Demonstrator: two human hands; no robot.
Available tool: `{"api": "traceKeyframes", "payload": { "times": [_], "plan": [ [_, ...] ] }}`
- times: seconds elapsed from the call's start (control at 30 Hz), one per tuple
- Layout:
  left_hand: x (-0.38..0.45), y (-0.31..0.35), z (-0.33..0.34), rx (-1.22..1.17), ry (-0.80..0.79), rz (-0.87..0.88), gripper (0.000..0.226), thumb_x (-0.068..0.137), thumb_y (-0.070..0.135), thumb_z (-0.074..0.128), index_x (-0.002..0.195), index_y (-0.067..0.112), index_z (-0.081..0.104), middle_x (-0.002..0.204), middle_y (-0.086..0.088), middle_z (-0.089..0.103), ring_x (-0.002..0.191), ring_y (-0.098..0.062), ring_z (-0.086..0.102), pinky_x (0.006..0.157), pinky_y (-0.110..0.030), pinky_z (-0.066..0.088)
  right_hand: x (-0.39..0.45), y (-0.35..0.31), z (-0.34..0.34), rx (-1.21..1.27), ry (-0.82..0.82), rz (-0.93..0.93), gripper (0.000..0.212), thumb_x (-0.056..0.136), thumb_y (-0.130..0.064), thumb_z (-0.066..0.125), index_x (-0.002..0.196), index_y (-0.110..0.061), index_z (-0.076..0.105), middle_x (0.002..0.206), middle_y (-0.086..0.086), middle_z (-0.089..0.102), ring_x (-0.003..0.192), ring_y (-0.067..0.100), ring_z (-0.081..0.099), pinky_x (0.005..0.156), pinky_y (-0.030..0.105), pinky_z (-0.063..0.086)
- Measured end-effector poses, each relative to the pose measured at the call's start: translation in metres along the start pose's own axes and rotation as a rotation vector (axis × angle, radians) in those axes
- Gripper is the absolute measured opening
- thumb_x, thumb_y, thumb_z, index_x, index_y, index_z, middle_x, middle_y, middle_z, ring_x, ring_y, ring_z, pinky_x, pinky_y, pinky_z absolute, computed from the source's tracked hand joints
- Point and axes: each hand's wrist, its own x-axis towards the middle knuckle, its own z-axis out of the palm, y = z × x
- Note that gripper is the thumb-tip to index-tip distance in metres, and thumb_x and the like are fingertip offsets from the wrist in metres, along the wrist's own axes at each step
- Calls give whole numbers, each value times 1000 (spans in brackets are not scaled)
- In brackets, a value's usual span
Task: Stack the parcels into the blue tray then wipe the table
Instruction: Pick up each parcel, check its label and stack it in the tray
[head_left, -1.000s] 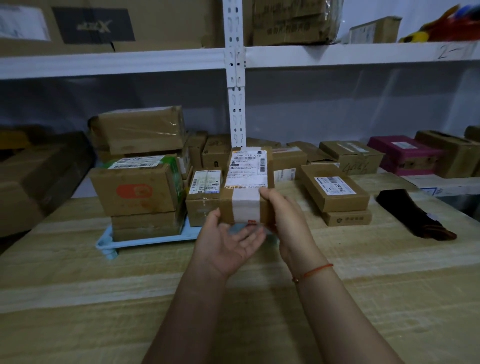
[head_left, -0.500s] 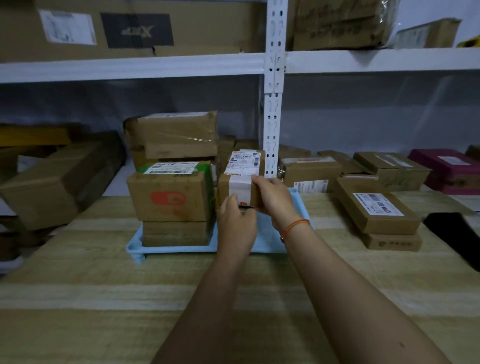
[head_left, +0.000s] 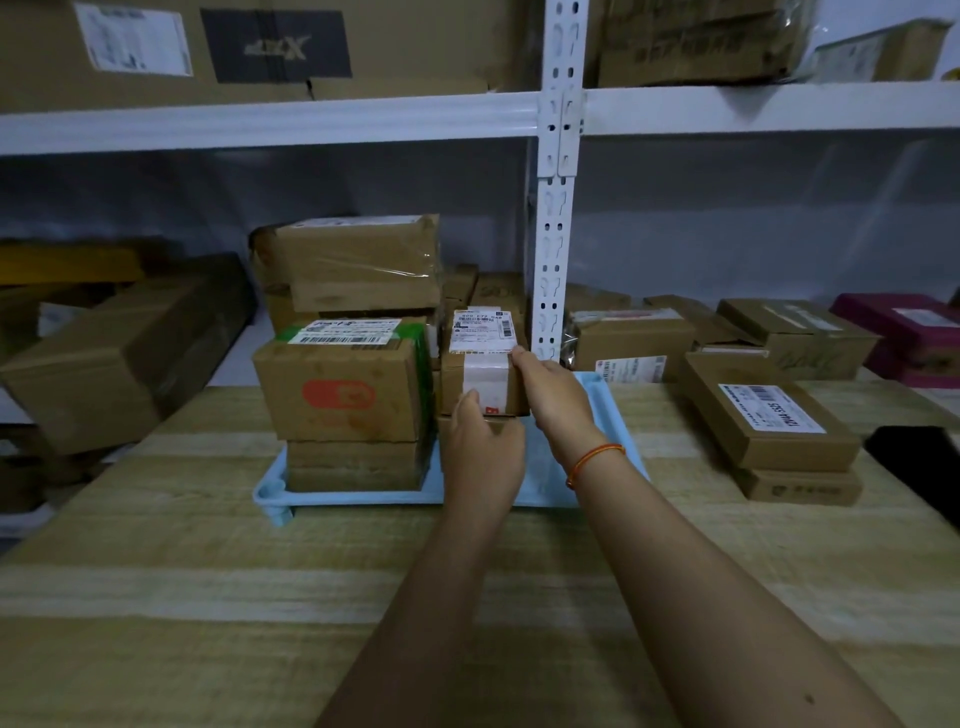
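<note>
Both hands grip one small taped parcel (head_left: 483, 364): the right hand (head_left: 553, 395) curls round its right edge and top corner, while the left hand (head_left: 485, 447) holds its front lower edge with fingers bent. That parcel sits on top of another brown box (head_left: 470, 428) inside the blue tray (head_left: 597, 395), just beside a taller stack of boxes (head_left: 345, 395) filling the tray's left part. Two more flat parcels (head_left: 769, 431) lie stacked on the wooden table (head_left: 208, 597) to the right, apart from the tray.
</note>
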Motion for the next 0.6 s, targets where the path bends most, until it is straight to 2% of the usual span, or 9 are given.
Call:
{"api": "traceKeyframes", "payload": {
  "times": [0.1,0.2,0.23,0.33,0.4,0.5,0.6],
  "plan": [
    [-4,4,2,1,1,-3,51,90,28,50,140,24,41,137,2,48,124,-21,46,102,-47,44,-1,1,-3,27,6,4,47,81,-70,35,83,-28,56,101,-2,64,99,22,58,98,49,46],
    [-9,9,8,-3,-17,-20,52,88,23,50,138,15,41,136,-11,50,120,-31,51,96,-52,48,-1,3,-9,43,14,7,43,87,-66,34,83,-28,54,79,-6,51,83,19,50,94,43,46],
    [-11,10,11,1,-22,-23,54,87,24,51,139,15,40,136,-13,50,120,-33,52,96,-53,48,-1,4,-13,53,19,12,44,89,-65,34,87,-26,55,77,-6,47,84,20,50,96,45,46],
    [-17,17,19,11,-55,-24,55,88,22,52,141,17,36,138,-9,48,121,-30,51,98,-50,47,-3,7,-25,71,19,24,49,95,-59,35,103,-18,60,96,2,57,102,25,56,102,48,43],
    [-22,22,29,14,-79,-13,57,90,21,51,144,18,33,144,-5,43,126,-27,47,101,-48,45,-6,10,-37,67,37,19,52,96,-55,35,109,-13,63,109,7,62,105,25,57,102,47,43],
    [-29,30,51,26,-129,-5,59,93,22,48,149,21,26,150,-3,36,130,-23,42,104,-39,41,-8,17,-61,63,114,-1,43,97,-45,38,81,-14,62,103,11,66,97,27,60,93,46,47],
    [-37,41,78,57,-227,-9,59,96,20,46,150,21,23,150,-2,36,129,-21,42,92,-29,38,-5,30,-91,55,240,1,46,93,-38,40,89,0,66,98,17,69,93,32,62,88,47,47]
  ]
}}
